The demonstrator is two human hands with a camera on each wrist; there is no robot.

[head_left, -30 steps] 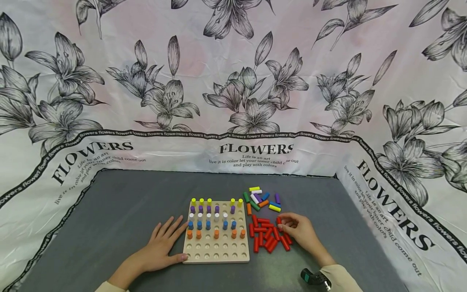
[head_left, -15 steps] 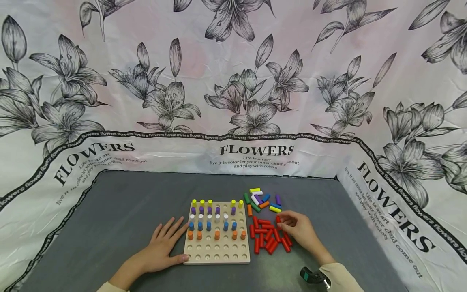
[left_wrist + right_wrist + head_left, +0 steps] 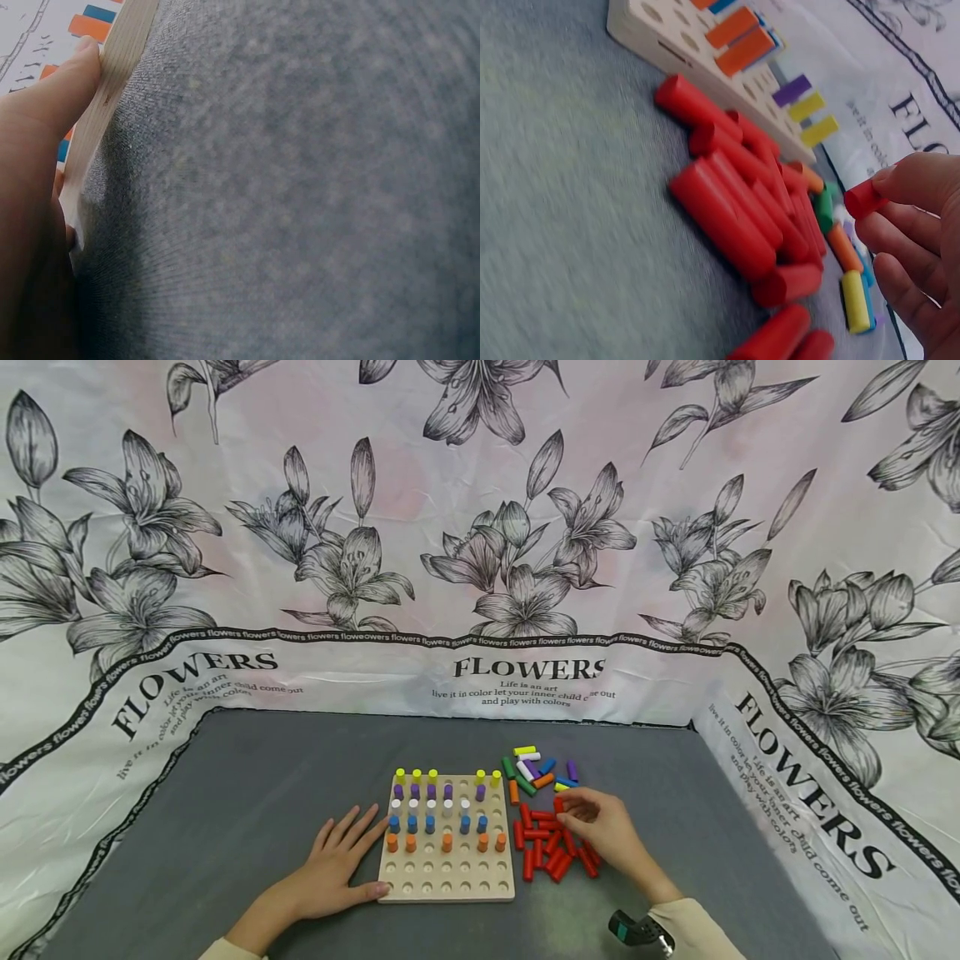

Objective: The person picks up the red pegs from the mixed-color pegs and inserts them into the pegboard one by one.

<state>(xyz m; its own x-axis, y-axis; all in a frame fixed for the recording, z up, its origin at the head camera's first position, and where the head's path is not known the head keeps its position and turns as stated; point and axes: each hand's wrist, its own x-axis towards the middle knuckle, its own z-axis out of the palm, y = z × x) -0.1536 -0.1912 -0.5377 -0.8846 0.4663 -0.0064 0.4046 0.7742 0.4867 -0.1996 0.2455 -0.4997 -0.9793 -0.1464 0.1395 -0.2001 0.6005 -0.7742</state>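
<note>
One red peg (image 3: 558, 805) pinched between thumb and finger of the right hand (image 3: 606, 828), grip firm on it; head view puts this right of centre in the lower half of the frame, and in the right wrist view the peg is at right, apart from the pegs below. Left hand (image 3: 333, 870) grasps nothing: fingers spread, lower centre-left of the head view, thumb on the lower left corner of the wooden pegboard (image 3: 417, 877); left wrist view has that thumb at the board's edge, upper left. Just under and left of the right hand, loose red pegs (image 3: 553, 843) lie heaped, some crossing, near the board's right edge. Board is lower centre of the frame, pegs upright in rows of five: yellow pegs (image 3: 432, 776) at the top, then purple pegs (image 3: 447, 792), white pegs (image 3: 447, 809), blue pegs (image 3: 430, 824), orange pegs (image 3: 447, 842), with bare holes in the two bottom rows. Mixed loose pegs (image 3: 525, 786) lie beyond the red heap, past the board's upper right corner: green, white, purple, blue, orange, yellow. Black wristband (image 3: 637, 930) on the right wrist, lower right; pale sleeves (image 3: 693, 928) at the bottom. Grey table (image 3: 300, 760) under everything; flower-print cloth (image 3: 480, 610) with "FLOWERS" lettering fills the upper frame and both sides.
</note>
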